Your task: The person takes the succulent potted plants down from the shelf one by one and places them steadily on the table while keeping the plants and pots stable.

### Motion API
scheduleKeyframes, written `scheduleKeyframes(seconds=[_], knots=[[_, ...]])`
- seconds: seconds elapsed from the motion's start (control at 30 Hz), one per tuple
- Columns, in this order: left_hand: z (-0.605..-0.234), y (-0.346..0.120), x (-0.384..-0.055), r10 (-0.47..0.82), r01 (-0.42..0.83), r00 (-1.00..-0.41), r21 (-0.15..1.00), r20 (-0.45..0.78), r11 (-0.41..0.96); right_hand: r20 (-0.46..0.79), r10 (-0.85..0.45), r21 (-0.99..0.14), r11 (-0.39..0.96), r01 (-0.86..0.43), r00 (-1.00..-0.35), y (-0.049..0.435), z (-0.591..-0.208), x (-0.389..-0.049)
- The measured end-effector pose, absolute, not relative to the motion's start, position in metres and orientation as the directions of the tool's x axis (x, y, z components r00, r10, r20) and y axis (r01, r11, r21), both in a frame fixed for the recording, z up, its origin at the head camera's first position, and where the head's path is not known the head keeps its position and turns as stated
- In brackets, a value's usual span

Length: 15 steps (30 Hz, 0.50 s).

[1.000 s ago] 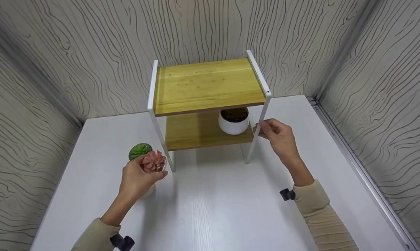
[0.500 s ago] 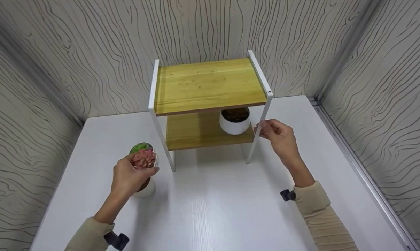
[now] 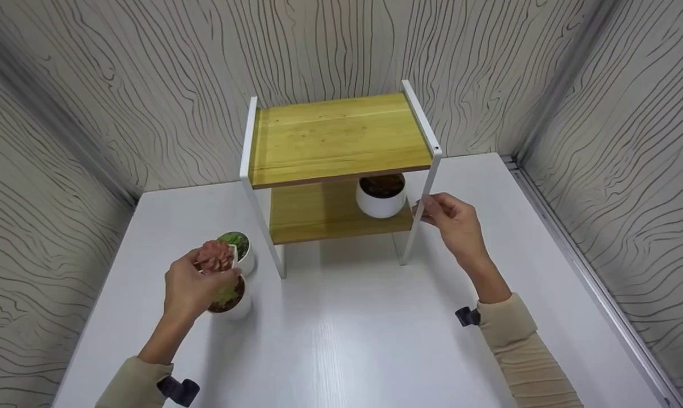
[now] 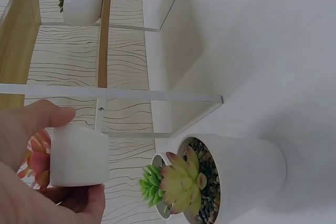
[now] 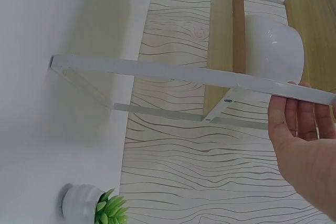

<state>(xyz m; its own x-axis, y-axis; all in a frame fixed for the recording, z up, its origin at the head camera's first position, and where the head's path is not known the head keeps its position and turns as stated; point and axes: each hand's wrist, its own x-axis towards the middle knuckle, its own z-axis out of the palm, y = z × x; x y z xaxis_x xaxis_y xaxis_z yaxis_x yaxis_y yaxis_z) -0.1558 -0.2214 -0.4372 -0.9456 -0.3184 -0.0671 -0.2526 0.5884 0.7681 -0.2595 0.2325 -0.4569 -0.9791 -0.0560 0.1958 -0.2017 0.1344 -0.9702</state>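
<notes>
My left hand grips a small white pot with a pinkish-red succulent, held up left of a two-tier wooden shelf with white side frames. Below that hand stand two more white pots: one with a yellow-green, pink-tipped succulent, partly hidden by my fingers in the head view, and one with a bright green succulent behind it. My right hand pinches the shelf's right front upright. On the lower board, at its right end, sits a white pot, its plant mostly hidden by the upper board.
The shelf stands on a white table before a back wall with a wood-grain pattern. Another white pot with a green plant shows at the lower left of the right wrist view. Side walls enclose the table.
My left hand has moved left with the pink succulent, away from the shelf's left upright, and the two pots below show more. The right hand keeps its place on the upright.
</notes>
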Motion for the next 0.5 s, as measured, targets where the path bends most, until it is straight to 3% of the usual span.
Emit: scheduleKeyframes(seconds=[0.5], knots=[[-0.445, -0.242, -0.159, -0.352, -0.298, -0.930, 0.774, -0.104, 0.558, 0.192, -0.056, -0.967, 0.157, -0.199, -0.980, 0.232, -0.456, -0.259]])
